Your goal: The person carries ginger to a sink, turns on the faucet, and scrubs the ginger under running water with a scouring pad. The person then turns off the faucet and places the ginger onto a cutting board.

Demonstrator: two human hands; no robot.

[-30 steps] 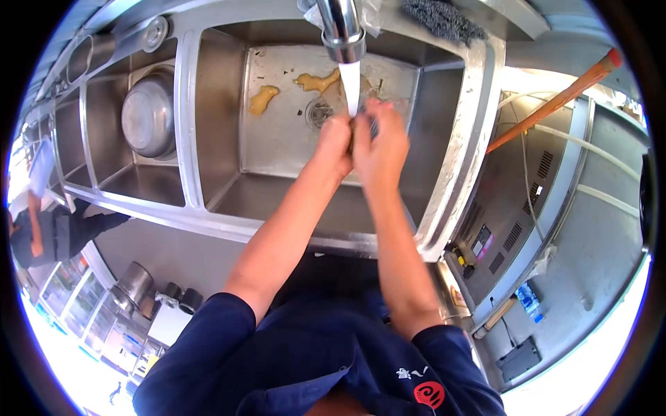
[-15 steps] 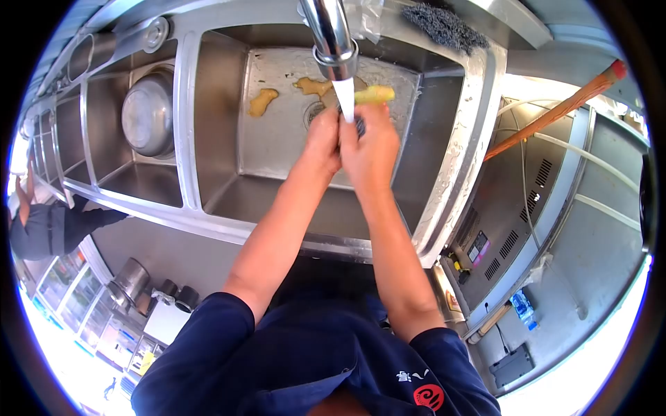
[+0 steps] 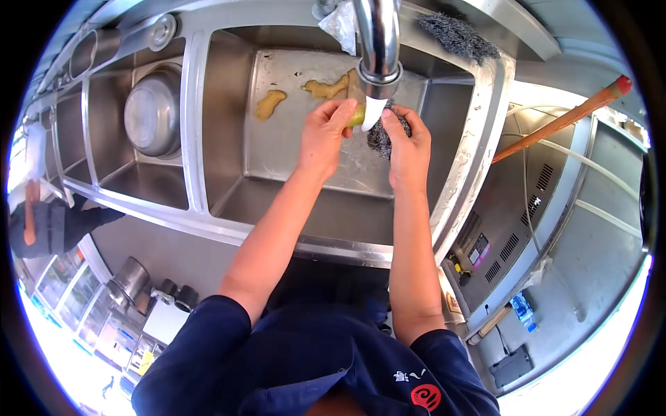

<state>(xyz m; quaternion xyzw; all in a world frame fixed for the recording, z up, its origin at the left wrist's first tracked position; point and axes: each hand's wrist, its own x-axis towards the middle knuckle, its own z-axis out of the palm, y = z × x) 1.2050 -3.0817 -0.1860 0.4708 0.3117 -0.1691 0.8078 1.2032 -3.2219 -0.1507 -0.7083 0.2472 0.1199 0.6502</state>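
Observation:
Under the tap [image 3: 379,52], my left hand [image 3: 323,135] is closed on a yellow-green piece of ginger [image 3: 358,115], its far end close to the white stream below the spout. My right hand [image 3: 411,142] grips a dark grey wire scourer [image 3: 379,140] just right of that stream. Scourer and ginger are apart. Two more pieces of ginger lie on the sink floor beyond my left hand: a small one [image 3: 270,104] and a longer, knobbly one [image 3: 326,88]. The tap partly covers the far side of the basin.
The steel sink [image 3: 239,208] surrounds my hands. Another scourer [image 3: 458,36] rests on its back rim, and a clear plastic bag [image 3: 340,26] lies behind the tap. A metal bowl [image 3: 149,114] sits in the left basin. A wooden handle [image 3: 565,119] slants at right. Another person [image 3: 45,225] stands far left.
My hands have moved apart from being close together under the tap. The ginger has come left with my left hand, and the scourer in my right hand now shows. The view has shifted slightly.

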